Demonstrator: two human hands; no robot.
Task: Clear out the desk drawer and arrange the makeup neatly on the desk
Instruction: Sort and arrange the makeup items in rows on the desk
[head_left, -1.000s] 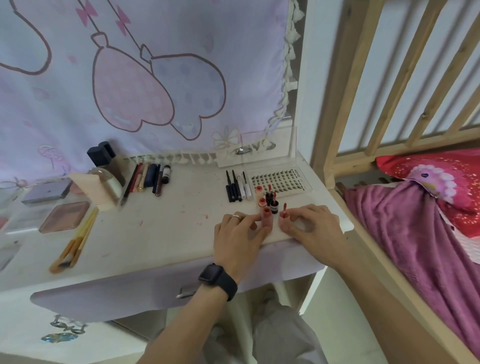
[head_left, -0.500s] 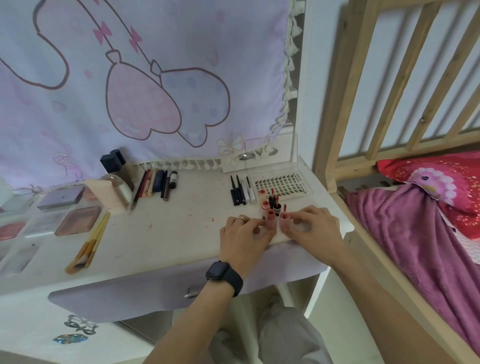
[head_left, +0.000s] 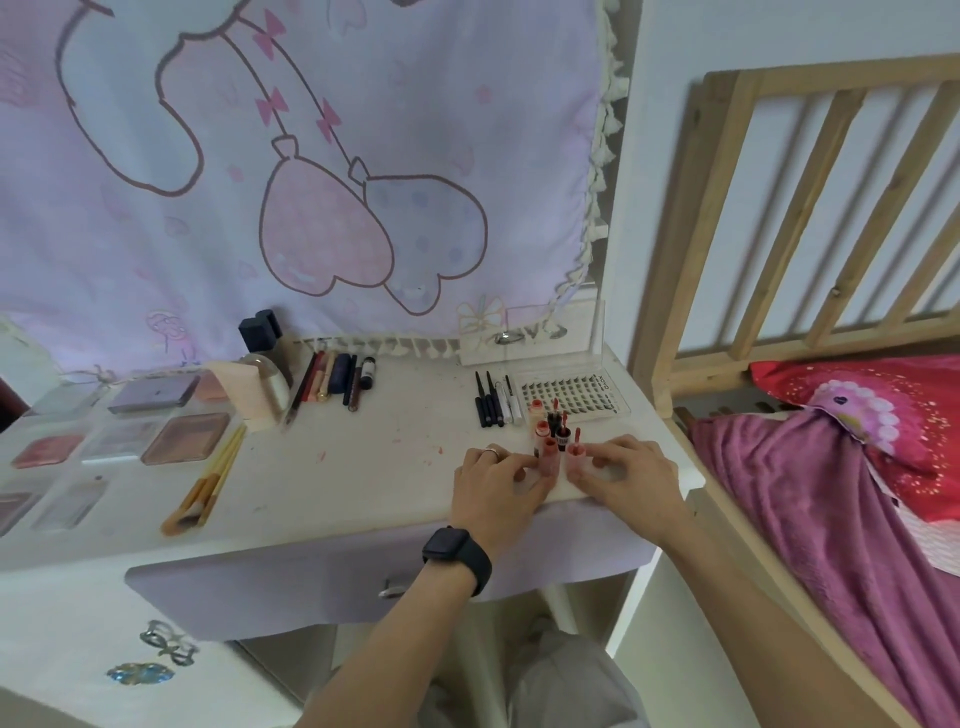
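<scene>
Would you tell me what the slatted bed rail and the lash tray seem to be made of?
The pale slatted bed rail looks like matte, unvarnished wood: even tan, square-cut slats. The clear rectangular lash tray is likely glossy plastic: see-through rim.

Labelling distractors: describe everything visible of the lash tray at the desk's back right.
The lash tray is a flat, clear rectangular case, plastic by its look, holding a white card with rows of small dark lash clusters and dark lettering along its right edge. It lies flat at the far right of the desk, right of a row of dark pencils, behind the upright lip tubes. Neither the left hand nor the right hand touches it.
</scene>
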